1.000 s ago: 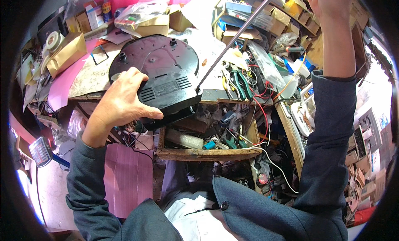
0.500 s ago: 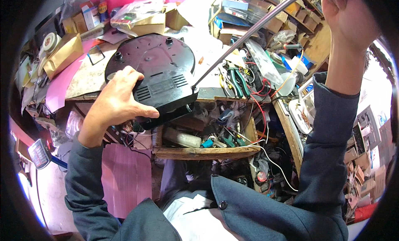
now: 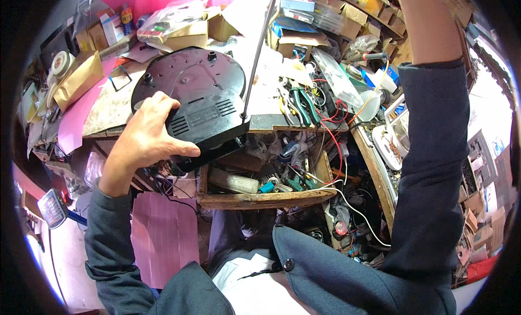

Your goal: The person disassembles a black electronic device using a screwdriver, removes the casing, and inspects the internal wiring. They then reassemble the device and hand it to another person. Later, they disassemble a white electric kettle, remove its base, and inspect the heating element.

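A black round plastic appliance housing [image 3: 198,89], with vent slots and stubby feet facing up, lies tilted at the bench's front edge. My left hand [image 3: 149,127] grips its left side, fingers over the top and thumb along the front. A long thin metal screwdriver shaft [image 3: 257,57] stands steeply, its tip at the hole in the housing's front right corner. The upper end of this shaft runs out of the picture at the top. My right forearm reaches up at the right, and its hand lies beyond the upper edge.
Pliers [image 3: 304,106] and red wires [image 3: 339,111] lie right of the housing. Below it, an open wooden drawer [image 3: 266,200] holds tools and parts. Cardboard boxes [image 3: 187,37] and a tape roll [image 3: 62,63] sit behind and left. A soldering iron [image 3: 369,57] rests farther right.
The screwdriver shaft has swung from a rightward slant to nearly upright, its tip staying at the corner. My right hand has moved up out of view. My left hand keeps its hold.
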`<state>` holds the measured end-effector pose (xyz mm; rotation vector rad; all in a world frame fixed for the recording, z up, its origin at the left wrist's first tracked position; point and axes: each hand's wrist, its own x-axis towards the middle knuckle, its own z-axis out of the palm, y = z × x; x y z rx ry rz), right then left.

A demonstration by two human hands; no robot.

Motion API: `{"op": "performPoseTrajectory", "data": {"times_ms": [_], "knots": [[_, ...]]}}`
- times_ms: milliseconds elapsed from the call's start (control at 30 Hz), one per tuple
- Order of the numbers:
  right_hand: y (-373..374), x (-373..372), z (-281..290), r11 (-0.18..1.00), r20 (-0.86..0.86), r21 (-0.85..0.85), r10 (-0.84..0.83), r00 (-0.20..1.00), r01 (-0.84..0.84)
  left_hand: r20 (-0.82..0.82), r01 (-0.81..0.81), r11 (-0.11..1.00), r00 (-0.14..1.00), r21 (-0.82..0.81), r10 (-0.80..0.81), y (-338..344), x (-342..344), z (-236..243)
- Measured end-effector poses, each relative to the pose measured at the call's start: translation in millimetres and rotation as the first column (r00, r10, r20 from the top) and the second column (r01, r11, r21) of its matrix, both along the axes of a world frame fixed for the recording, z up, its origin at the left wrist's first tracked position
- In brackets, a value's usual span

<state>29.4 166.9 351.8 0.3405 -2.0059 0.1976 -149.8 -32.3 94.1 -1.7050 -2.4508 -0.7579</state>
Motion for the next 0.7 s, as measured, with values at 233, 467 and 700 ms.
{"op": "performPoseTrajectory", "data": {"times_ms": [233, 467, 700], "knots": [[-8.6, 8.8, 14.0, 0.985, 0.283, -0.080, -0.128, 0.951, 0.156, -0.003, 0.020, 1.000, 1.000, 0.000, -0.020, -0.3, -2.6, 0.1], [10.5, 4.8, 10.4, 0.991, 0.324, -0.131, 0.016, 0.946, 0.028, -0.007, 0.014, 1.000, 1.000, 0.007, -0.014, 0.2, -0.9, -0.6], [23.7, 1.7, 16.6, 0.989, 0.379, -0.116, 0.129, 0.917, -0.091, 0.005, 0.015, 1.000, 1.000, 0.009, -0.015, -0.2, -2.1, -1.1]]}}
